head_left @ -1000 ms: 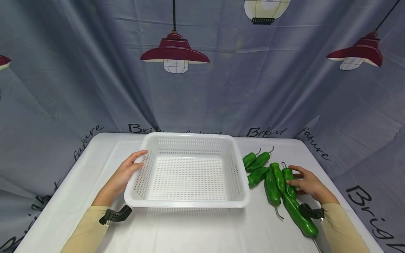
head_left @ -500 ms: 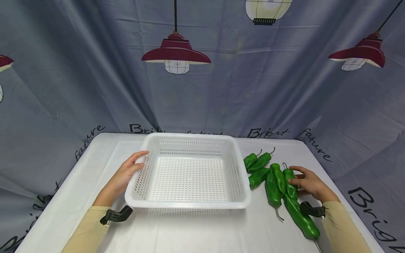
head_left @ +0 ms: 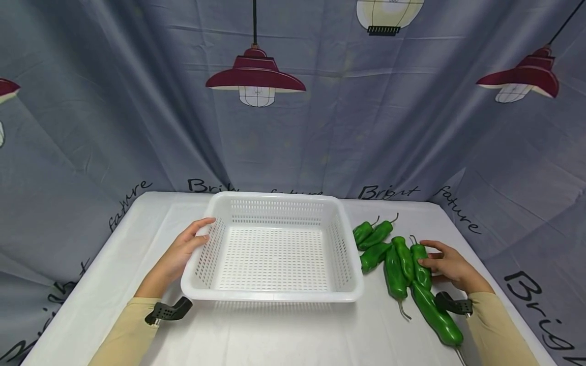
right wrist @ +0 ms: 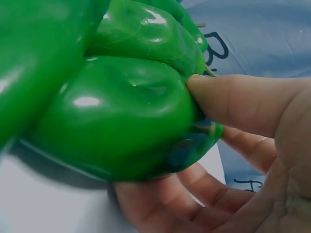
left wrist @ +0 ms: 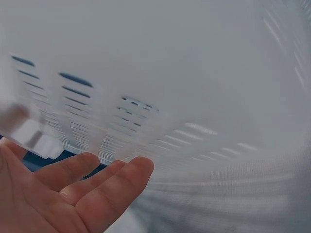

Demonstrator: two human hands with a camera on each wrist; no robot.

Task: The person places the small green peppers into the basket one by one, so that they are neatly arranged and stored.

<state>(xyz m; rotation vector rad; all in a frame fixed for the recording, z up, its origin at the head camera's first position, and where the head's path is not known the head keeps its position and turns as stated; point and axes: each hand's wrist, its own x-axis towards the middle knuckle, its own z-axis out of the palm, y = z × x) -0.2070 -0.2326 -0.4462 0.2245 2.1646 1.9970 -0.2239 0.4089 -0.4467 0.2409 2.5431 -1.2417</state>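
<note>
A white perforated plastic basket [head_left: 274,254] stands in the middle of the white table, with no contents visible inside. My left hand [head_left: 183,249] holds its left rim, thumb over the edge. In the left wrist view, the fingers [left wrist: 116,194] lie against the outside of the slotted wall. At the right, my right hand [head_left: 450,267] grips a shiny green pepper [right wrist: 131,116] between the thumb above and fingers underneath. This pepper lies among the others, touching a long green pepper [head_left: 437,315] in front of it.
More green peppers [head_left: 394,272] lie between the basket and my right hand, some partly hidden behind the basket's right rim. A grey-blue curtain [head_left: 293,147] printed with lamps and lettering closes off the back and sides of the white table [head_left: 293,335].
</note>
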